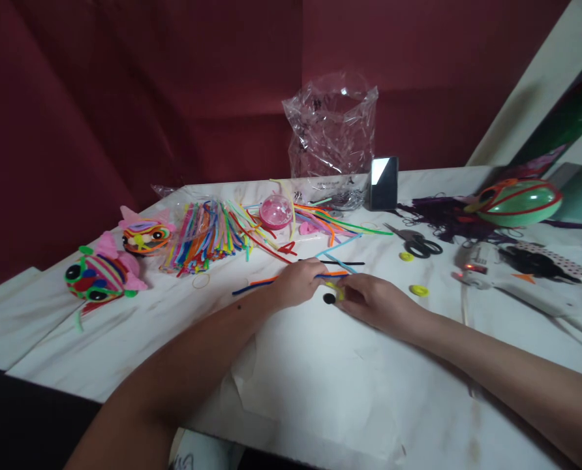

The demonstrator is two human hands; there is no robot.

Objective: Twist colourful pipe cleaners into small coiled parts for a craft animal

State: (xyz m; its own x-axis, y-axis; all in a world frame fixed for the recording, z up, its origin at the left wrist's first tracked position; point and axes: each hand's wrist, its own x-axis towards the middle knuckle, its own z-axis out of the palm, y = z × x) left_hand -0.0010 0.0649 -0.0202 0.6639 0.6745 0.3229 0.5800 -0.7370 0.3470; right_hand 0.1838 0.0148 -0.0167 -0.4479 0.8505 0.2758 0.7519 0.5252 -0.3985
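Above the middle of the white table, my left hand (298, 284) and my right hand (382, 303) are close together with fingers pinched. A short yellow pipe cleaner (340, 294) shows between them, its end at my right fingertips; my left fingertips close on its far part. Just below, a black round disc (329, 298) lies on the white paper or beside the yellow piece; I cannot tell if they are joined. Behind my fingers lie a blue pipe cleaner (245, 291) and an orange pipe cleaner (263, 281). To the right are yellow coils (419, 290) of pipe cleaner.
Left stand two decorated fish (100, 274) beside a bundle of coloured pipe cleaners (207, 235). Behind are a pink dome (275, 211), a clear plastic bag (333, 137) and a phone (383, 184). Right lie scissors (421, 244), a glue gun (479, 264) and a green balloon-like piece (526, 202).
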